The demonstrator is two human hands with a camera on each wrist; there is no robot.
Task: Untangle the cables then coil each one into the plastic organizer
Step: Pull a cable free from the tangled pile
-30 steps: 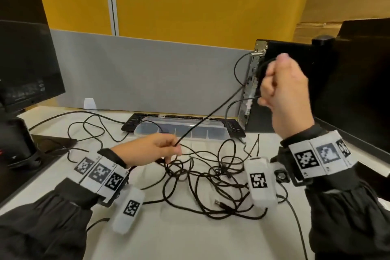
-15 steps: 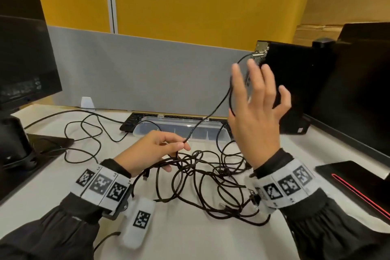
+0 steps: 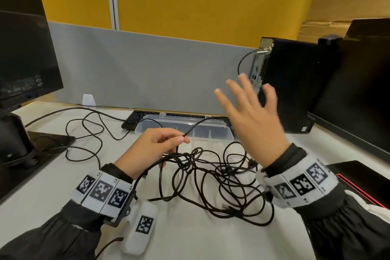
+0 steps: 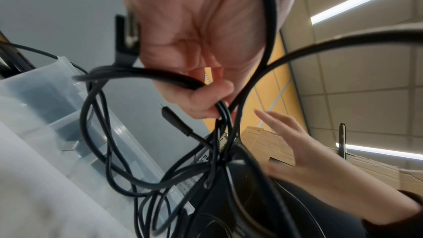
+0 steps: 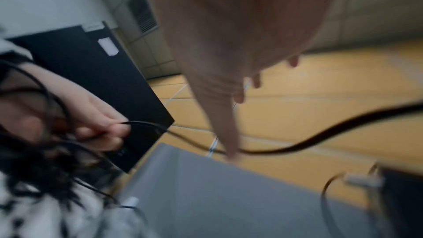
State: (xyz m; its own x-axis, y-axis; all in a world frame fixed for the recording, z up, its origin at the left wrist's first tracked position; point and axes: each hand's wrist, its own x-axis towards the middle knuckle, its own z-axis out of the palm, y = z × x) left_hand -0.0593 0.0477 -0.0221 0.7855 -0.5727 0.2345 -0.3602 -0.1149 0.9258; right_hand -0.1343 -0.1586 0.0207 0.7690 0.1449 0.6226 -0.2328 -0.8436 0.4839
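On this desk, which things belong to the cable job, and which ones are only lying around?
Part of the job:
- tangled black cables, on the desk
- clear plastic organizer, behind the tangle
- left hand, pinching a cable
- right hand, raised, fingers spread, holding nothing

Just lying about:
- keyboard
- left monitor
- computer tower
- grey partition

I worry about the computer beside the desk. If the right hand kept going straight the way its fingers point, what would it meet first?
Probably the grey partition. The right hand, spread and empty, points up and away, just left of the black computer tower. Depth is unclear.
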